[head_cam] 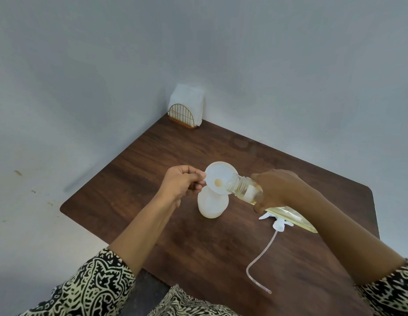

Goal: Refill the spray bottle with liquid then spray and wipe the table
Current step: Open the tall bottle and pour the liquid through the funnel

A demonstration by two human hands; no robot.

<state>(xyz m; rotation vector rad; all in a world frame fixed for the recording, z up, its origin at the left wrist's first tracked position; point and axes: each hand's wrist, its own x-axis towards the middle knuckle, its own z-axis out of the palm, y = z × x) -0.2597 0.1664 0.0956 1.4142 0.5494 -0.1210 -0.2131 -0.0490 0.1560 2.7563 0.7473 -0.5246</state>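
Two spills threaten us: with our left fingers (198, 174) pinching the funnel (219, 176) atop the spray bottle (212, 207) standing on the table (175, 247) and our right fingers (259, 208) clamped round the tilted refill bottle (245, 189), a fast pour could overflow the funnel or tip it off.

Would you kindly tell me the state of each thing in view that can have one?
spray bottle: upright, uncapped, funnel atop it
funnel: rim pinched by left hand
refill bottle: open, tilted, mouth over funnel, gripped by right hand
spray head: off, lying on table
napkin holder: upright, holding napkins
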